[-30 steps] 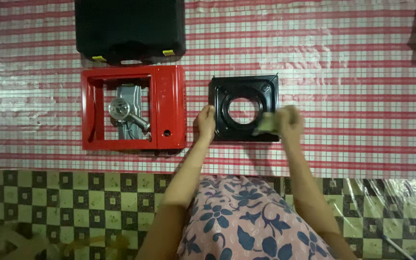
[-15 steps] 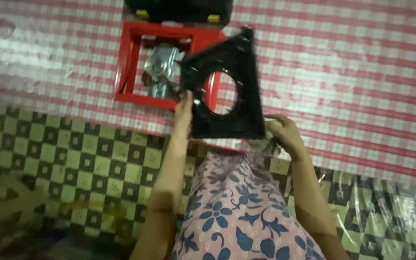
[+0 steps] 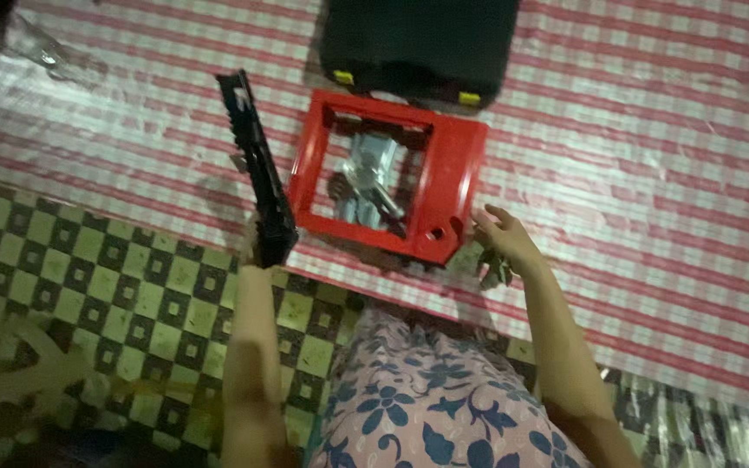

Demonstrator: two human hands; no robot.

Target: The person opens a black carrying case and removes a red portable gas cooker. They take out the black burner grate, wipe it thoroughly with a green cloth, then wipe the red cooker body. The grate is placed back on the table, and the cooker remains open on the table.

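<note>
While edge-on in the left hand (image 3: 255,247), black stove plate (image 3: 259,173), right hand (image 3: 500,241) beside red stove body (image 3: 448,186).

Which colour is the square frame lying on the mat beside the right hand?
The square frame is bright red; the head view shows it clearly.

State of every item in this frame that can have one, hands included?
Black stove top plate: lifted, seen edge-on, held at its lower end.
Left hand: closed on the plate.
Right hand: fingers spread, holding a cloth.
Red stove body: top open, burner exposed.
Black case: closed.
</note>
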